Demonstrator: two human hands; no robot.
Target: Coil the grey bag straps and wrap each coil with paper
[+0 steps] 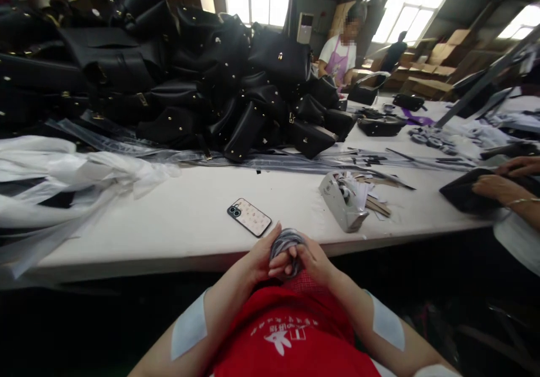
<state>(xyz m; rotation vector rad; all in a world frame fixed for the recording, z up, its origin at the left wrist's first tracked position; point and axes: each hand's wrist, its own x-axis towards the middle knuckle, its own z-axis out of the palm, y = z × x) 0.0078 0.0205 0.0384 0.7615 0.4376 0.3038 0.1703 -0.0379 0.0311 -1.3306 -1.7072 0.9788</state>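
Observation:
Just in front of my red apron, both hands meet around a grey, streaked, rounded bundle (287, 241) that looks wound or folded; its exact kind cannot be made out. My left hand (262, 257) wraps it from the left side, with fingertips showing below it. From the right, my right hand (315, 259) closes on the same bundle, fingers overlapping those of the left. Between the palms, part of the bundle is hidden. A phone (251, 217) in a patterned case lies on the white table (177, 214) just beyond my left hand.
Black handbags (202, 79) are heaped along the back. White plastic wrapping (84, 174) covers the left end. A small white box (343, 202) of strips stands right of the phone. At far right a co-worker's hands (502, 183) handle a black piece; another person (340, 56) stands behind.

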